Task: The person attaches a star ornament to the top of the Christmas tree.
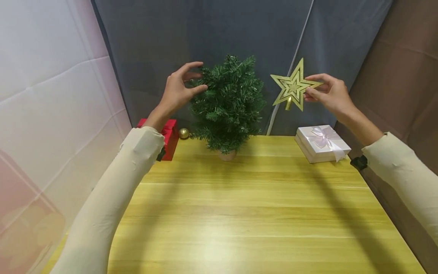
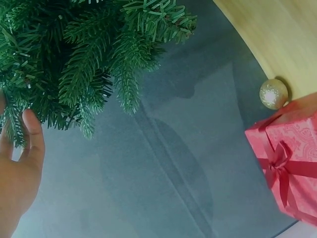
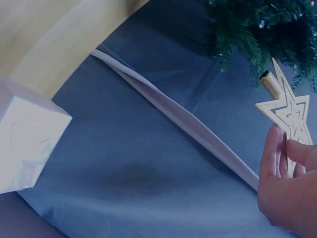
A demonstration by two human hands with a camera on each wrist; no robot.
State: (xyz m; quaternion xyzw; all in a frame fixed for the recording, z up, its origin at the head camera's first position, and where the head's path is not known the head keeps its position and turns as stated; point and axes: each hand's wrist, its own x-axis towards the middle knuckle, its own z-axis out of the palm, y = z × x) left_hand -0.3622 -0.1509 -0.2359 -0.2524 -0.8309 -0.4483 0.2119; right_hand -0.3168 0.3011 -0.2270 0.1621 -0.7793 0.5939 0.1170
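Observation:
A small artificial Christmas tree (image 1: 229,102) stands upright at the back of the table, its base partly covered by the lower branches. My right hand (image 1: 330,93) pinches one point of a gold star tree topper (image 1: 292,86), held in the air to the right of the tree. The star's short tube (image 3: 272,85) shows in the right wrist view. On the tree's left side is my left hand (image 1: 179,83), thumb and fingers apart. In the left wrist view a branch tip (image 2: 15,126) lies between them; whether they touch it I cannot tell.
A red gift box (image 2: 292,163) with a ribbon and a gold ball ornament (image 1: 184,133) sit left of the tree. At the back right lies a white gift box (image 1: 321,142) with a pale bow. Grey cloth (image 1: 147,42) hangs behind the wooden table (image 1: 239,213).

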